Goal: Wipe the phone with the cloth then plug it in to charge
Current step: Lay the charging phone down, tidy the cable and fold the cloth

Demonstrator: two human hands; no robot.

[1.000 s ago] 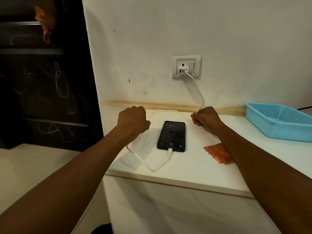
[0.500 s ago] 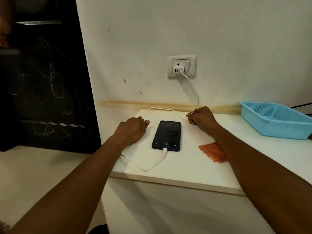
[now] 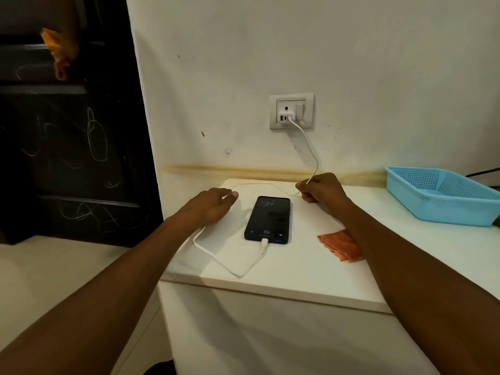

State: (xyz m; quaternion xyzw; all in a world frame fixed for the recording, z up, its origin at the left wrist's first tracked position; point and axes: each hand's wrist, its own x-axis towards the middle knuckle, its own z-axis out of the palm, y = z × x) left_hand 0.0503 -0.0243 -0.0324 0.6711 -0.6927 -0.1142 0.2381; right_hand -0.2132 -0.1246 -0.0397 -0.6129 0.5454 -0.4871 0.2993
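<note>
1. Phone (image 3: 267, 220) lies flat, screen up and lit, on the white counter (image 3: 297, 277). Everything below is placed relative to the phone.
2. Long axis runs from the counter's near edge toward the wall, tilted slightly. Charging-port end faces the person, top end faces the wall.
3. Cable plug (image 3: 263, 243) sits in the port at the near end. My read: plugging in is done and the lit screen fits charging.
4. White cable (image 3: 216, 259) loops out in front of the phone, passes under the left hand, curves round behind the phone's top, then climbs to the charger (image 3: 286, 116) in the wall socket (image 3: 291, 110) above and behind the phone.
5. Right hand (image 3: 322, 189), just right of the phone's top corner, closed and pinching the cable where it rises off the counter. Probably taking up slack or keeping the run tidy.
6. Left hand (image 3: 209, 205), just left of the phone, palm down, fingers loosely spread, gripping nothing. It rests over the cable, likely pinning the loop.
7. Orange cloth (image 3: 339, 246) lies crumpled to the right of the phone's near end, partly behind the right forearm, suggesting wiping is finished.
8. Blue basket (image 3: 443, 194) is far right of the phone, uninvolved.
</note>
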